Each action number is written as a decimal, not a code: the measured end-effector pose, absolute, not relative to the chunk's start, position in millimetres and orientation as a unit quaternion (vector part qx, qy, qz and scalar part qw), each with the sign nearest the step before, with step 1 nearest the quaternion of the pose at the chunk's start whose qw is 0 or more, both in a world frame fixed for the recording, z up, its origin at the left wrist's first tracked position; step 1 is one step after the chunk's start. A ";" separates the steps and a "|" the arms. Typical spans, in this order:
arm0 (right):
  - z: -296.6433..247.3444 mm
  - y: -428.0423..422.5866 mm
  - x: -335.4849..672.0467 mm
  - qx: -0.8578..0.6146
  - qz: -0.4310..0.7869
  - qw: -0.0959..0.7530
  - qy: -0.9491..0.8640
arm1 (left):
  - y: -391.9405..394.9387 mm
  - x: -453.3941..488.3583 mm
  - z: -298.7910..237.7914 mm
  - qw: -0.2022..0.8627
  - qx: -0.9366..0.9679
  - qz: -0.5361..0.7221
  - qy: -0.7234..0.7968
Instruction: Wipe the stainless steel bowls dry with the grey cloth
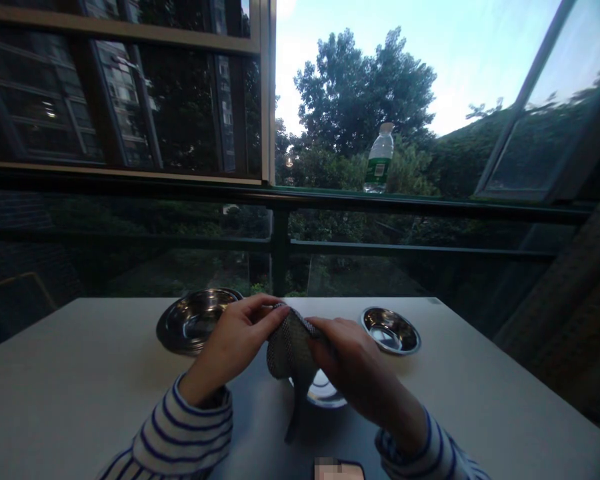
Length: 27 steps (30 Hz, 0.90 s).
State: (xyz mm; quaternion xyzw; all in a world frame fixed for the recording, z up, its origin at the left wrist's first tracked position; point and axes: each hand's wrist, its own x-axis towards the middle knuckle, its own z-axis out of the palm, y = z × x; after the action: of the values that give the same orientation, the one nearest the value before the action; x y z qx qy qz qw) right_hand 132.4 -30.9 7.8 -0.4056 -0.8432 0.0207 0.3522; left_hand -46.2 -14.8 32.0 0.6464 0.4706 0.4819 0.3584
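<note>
My left hand (236,340) pinches the upper edge of a grey patterned cloth (293,347) between thumb and fingers. Gripping the same edge from the other side is my right hand (353,363), its fingers partly hidden. The cloth hangs in folds between both hands, one narrow end drooping lower. Behind and below it, a shiny metal dish (327,400) sits on the table, largely covered by the cloth and my right hand.
On the white table (80,387), a large steel bowl (173,341) stands at left and a smaller steel bowl (400,337) at right. A phone-like object (353,472) lies at the near edge. Beyond, a plastic bottle (379,163) stands on the railing (330,199) by the window.
</note>
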 end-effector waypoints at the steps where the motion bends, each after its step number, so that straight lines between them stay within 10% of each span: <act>1: 7.2 -29.5 133.6 -0.404 0.046 0.364 -0.838 | -14.4 -46.9 31.6 0.348 0.655 0.479 0.469; 9: 3.5 -19.2 138.3 -0.405 0.240 0.474 -0.744 | -15.0 -55.0 29.0 0.139 0.692 0.452 0.546; 16: 0.0 -23.3 130.8 -0.395 0.123 0.501 -0.761 | -22.3 -39.5 29.5 0.341 0.693 0.416 0.481; 27: 9.0 -13.6 145.6 -0.446 0.313 0.575 -0.610 | -10.3 -59.7 30.0 0.402 0.649 0.451 0.462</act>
State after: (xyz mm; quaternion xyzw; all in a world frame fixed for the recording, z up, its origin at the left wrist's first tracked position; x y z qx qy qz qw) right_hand 145.6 -13.6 9.0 -0.4465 -0.6096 0.3130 0.5753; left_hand -59.7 -10.3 30.0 0.6491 0.4622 0.4507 0.4022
